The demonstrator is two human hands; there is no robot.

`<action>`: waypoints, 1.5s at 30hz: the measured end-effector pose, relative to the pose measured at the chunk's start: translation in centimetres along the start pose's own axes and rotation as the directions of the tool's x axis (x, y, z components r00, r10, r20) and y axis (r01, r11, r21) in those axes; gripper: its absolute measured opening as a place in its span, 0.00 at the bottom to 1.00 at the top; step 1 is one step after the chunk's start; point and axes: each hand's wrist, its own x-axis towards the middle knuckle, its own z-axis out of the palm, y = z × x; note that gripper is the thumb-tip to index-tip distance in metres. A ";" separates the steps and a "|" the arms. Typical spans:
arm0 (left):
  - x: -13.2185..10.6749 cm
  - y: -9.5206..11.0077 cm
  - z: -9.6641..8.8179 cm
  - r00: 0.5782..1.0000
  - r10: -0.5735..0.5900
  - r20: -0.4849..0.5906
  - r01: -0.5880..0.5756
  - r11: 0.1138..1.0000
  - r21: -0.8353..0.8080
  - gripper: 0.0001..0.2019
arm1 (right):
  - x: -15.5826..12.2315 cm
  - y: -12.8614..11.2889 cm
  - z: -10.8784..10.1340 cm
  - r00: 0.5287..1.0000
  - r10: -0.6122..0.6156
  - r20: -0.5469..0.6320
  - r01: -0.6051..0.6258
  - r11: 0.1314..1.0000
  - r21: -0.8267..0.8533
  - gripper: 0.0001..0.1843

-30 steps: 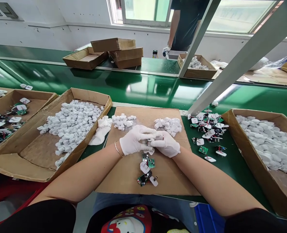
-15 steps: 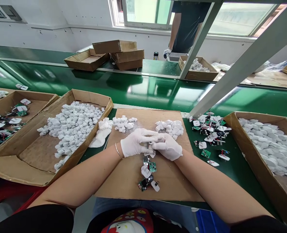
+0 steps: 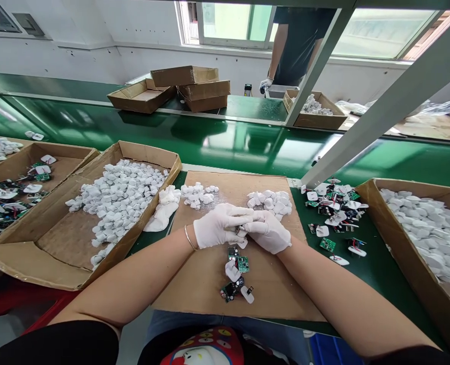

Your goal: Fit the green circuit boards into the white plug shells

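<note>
My gloved left hand (image 3: 216, 226) and gloved right hand (image 3: 271, 232) meet over the cardboard sheet (image 3: 286, 289), fingers closed together. Between them they grip a small electronic part with a white plastic piece (image 3: 242, 244); the fingers cover most of it. Just below lie small circuit boards (image 3: 243, 263) with white plastic plates (image 3: 232, 271) and dark components. Beyond the hands, small white plastic caps form a left pile (image 3: 198, 196) and a right pile (image 3: 272, 204) on the sheet.
A cardboard tray (image 3: 58, 243) of white caps stands left, and a white glove (image 3: 162, 217) lies beside it. At right are a heap of wired boards (image 3: 335, 205) and another cardboard tray (image 3: 377, 223). A slanted metal post (image 3: 362, 121) rises at right; a person (image 3: 299, 48) stands beyond.
The whole view has shifted slightly, so everything appears a little further right and lower. Both hands stay together on the same part, with the fingers slightly changed in position.
</note>
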 end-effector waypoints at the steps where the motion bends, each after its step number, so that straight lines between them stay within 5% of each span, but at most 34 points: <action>1: 0.0 0.0 0.1 1.000 0.011 -0.007 -0.011 1.000 0.023 0.21 | 0.0 0.1 0.0 1.000 0.004 -0.013 -0.004 1.000 0.004 0.10; 13: 0.6 0.9 -0.4 0.997 -0.047 0.054 0.045 0.998 0.036 0.16 | 0.2 -0.2 0.1 0.996 0.040 0.075 -0.051 0.986 0.160 0.12; 18: 0.3 0.8 -0.1 0.998 -0.061 0.026 0.060 0.998 0.008 0.18 | 0.2 0.1 0.2 0.998 0.035 0.058 -0.041 0.994 0.101 0.13; 24: -0.1 0.6 -0.5 0.985 -0.157 -0.074 0.154 0.987 -0.051 0.21 | -0.1 -0.1 0.9 0.998 -0.028 0.053 0.022 0.992 0.124 0.13; 31: 0.0 1.1 0.5 0.962 -0.059 -0.266 0.121 0.967 0.222 0.20 | -0.3 -0.5 0.9 0.996 -0.003 -0.086 0.002 1.000 -0.007 0.13; 38: -0.1 1.4 0.4 0.959 -0.037 -0.282 0.117 0.956 0.269 0.20 | -0.4 -0.2 0.9 0.993 -0.012 -0.114 0.004 0.997 -0.071 0.16; 42: -0.2 1.2 0.6 0.973 -0.056 -0.223 0.102 0.974 0.202 0.19 | -0.6 -0.4 1.4 0.991 -0.026 -0.132 0.009 0.992 -0.129 0.16; 45: -0.2 1.5 0.5 0.958 -0.065 -0.278 0.109 0.983 0.149 0.16 | -0.7 -0.7 1.6 0.994 -0.038 -0.104 0.030 0.997 -0.075 0.18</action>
